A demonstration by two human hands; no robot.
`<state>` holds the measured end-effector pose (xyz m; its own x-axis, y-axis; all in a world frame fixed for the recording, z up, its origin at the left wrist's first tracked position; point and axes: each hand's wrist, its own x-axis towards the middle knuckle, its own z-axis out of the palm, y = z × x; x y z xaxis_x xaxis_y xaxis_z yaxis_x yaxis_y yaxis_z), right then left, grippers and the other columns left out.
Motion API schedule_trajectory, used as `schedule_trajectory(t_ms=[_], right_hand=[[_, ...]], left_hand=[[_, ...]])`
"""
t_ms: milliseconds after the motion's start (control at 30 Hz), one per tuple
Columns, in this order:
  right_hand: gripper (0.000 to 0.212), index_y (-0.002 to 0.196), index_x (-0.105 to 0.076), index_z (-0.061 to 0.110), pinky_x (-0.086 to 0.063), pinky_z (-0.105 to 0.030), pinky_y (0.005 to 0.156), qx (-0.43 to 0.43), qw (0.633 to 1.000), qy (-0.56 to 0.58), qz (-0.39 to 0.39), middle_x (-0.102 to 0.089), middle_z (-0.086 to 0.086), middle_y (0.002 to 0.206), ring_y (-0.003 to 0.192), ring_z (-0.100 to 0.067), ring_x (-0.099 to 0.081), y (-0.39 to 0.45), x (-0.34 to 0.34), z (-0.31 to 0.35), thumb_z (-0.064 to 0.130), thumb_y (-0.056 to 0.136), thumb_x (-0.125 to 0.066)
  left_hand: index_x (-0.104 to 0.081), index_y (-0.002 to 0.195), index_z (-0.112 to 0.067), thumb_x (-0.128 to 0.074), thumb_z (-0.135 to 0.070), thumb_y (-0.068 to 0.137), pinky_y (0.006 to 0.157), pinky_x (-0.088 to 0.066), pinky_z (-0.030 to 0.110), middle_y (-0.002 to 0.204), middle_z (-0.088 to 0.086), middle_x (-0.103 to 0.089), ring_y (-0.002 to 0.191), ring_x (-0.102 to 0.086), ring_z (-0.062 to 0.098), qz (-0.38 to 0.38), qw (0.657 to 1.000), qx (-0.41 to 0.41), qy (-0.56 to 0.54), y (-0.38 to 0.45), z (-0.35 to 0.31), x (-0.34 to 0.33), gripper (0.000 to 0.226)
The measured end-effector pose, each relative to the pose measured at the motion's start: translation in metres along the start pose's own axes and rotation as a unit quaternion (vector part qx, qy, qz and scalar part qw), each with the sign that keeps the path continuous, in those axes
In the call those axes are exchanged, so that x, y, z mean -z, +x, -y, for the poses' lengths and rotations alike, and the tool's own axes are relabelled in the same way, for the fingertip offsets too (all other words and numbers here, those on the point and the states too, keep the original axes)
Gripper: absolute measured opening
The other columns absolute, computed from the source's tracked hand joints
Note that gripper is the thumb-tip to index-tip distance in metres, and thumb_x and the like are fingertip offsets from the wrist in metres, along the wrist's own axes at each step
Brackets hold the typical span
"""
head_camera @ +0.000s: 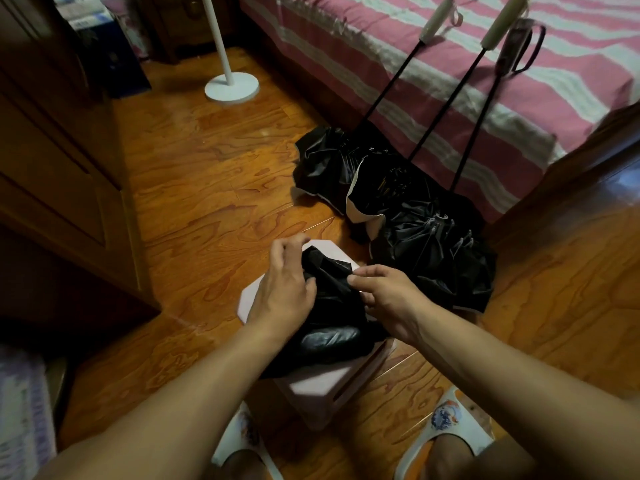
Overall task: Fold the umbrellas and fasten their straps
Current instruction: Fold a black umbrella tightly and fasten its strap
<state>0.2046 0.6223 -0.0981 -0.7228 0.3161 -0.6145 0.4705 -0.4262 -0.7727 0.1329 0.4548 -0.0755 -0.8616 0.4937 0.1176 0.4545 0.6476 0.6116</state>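
Black umbrella (pixel 329 306) on pink stool (pixel 325 379): left hand (pixel 282 289) and right hand (pixel 388 299) fingers pinch canopy folds; gather pleats evenly before strapping.

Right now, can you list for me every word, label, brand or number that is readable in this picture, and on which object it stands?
None can be read.
Blue box at top left: pale printed patches, too blurred to read.
Slippers: a coloured picture only, no letters visible.
Umbrella under the left hand and right hand: plain black fabric, no label showing.
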Motion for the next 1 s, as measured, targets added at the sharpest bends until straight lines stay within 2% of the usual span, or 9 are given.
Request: schedule_trajectory(t_ms=[133,267,367,467,633,800,833,933,1000], right_hand=[[0.023,0.105,-0.063,0.01,-0.041,-0.03,0.053,0.001,1.0,-0.01,-0.025,-0.061,-0.006,0.074,0.05,-0.012,-0.05,-0.002,-0.004,-0.001,0.009,0.088,-0.077],[0.023,0.106,-0.064,0.009,-0.048,-0.025,0.05,0.024,0.998,-0.016,-0.047,-0.066,-0.01,0.088,0.058,-0.012,-0.059,-0.003,-0.003,0.002,0.006,0.088,-0.076],[0.02,0.1,-0.066,0.012,-0.052,-0.027,0.062,0.044,0.994,-0.039,-0.088,-0.071,-0.013,0.1,0.077,-0.019,-0.064,0.0,0.0,0.001,0.008,0.084,-0.078],[0.019,0.096,-0.065,0.014,-0.052,-0.03,0.065,0.047,0.993,-0.033,-0.104,-0.071,-0.012,0.098,0.08,-0.021,-0.064,0.003,0.002,0.002,0.007,0.084,-0.078],[0.018,0.095,-0.066,0.016,-0.059,-0.039,0.08,0.071,0.992,-0.007,-0.105,-0.07,-0.007,0.091,0.093,-0.028,-0.069,0.003,0.003,0.007,0.009,0.082,-0.076],[0.021,0.11,-0.062,0.009,-0.056,-0.03,0.08,0.093,0.994,0.04,-0.046,-0.057,0.003,0.071,0.081,-0.016,-0.063,-0.01,0.006,0.006,-0.001,0.093,-0.066],[0.022,0.11,-0.062,0.009,-0.056,-0.028,0.078,0.103,0.993,0.036,-0.039,-0.058,0.003,0.071,0.079,-0.015,-0.064,-0.012,0.007,0.005,-0.002,0.092,-0.066],[0.02,0.106,-0.066,0.011,-0.057,-0.028,0.08,0.136,0.989,-0.039,-0.045,-0.061,0.004,0.072,0.079,-0.014,-0.066,-0.017,0.01,0.004,0.0,0.09,-0.07],[0.017,0.102,-0.068,0.012,-0.058,-0.031,0.086,0.15,0.985,-0.055,-0.061,-0.059,0.005,0.07,0.08,-0.015,-0.064,-0.02,0.012,0.005,0.0,0.09,-0.07]], left_hand=[[-0.04,0.12,-0.02,-0.066,-0.005,0.089,0.053,-0.053,0.039,0.117,0.004,-0.044,0.076,-0.061,0.027,-0.057,0.996,-0.069,0.03,0.001,-0.005,0.004,0.043],[-0.048,0.119,-0.019,-0.066,-0.009,0.092,0.058,-0.051,0.04,0.1,0.004,-0.063,0.076,-0.064,0.03,-0.051,0.982,-0.159,0.084,-0.001,-0.021,0.01,0.034],[-0.051,0.121,-0.024,-0.062,-0.012,0.095,0.066,-0.051,0.04,0.089,-0.002,-0.066,0.078,-0.063,0.023,-0.023,0.997,-0.032,0.059,0.005,-0.028,0.019,0.031],[-0.057,0.116,-0.028,-0.068,-0.012,0.093,0.063,-0.043,0.032,0.071,-0.004,-0.064,0.067,-0.059,0.014,0.062,0.981,0.151,-0.104,0.015,-0.024,0.03,0.029],[-0.07,0.105,-0.03,-0.07,-0.009,0.091,0.069,-0.052,0.039,0.065,0.001,-0.058,0.064,-0.057,0.02,0.07,0.936,0.205,-0.278,0.023,-0.011,0.047,0.026],[-0.073,0.114,-0.033,-0.067,-0.014,0.095,0.08,-0.062,0.036,0.093,-0.001,-0.075,0.084,-0.075,0.018,0.044,0.883,0.237,-0.402,0.02,-0.025,0.042,0.027],[-0.069,0.121,-0.035,-0.069,-0.021,0.096,0.082,-0.062,0.034,0.095,0.0,-0.076,0.085,-0.075,0.016,0.065,0.883,0.232,-0.403,0.019,-0.026,0.041,0.029],[-0.052,0.136,-0.048,-0.071,-0.033,0.093,0.069,-0.051,0.019,0.081,-0.005,-0.07,0.074,-0.067,0.007,0.062,0.985,0.096,-0.132,0.021,-0.023,0.038,0.049],[-0.047,0.142,-0.046,-0.063,-0.03,0.097,0.073,-0.054,0.034,0.076,-0.004,-0.067,0.076,-0.065,0.016,0.041,0.999,0.017,-0.026,0.021,-0.021,0.035,0.051]])
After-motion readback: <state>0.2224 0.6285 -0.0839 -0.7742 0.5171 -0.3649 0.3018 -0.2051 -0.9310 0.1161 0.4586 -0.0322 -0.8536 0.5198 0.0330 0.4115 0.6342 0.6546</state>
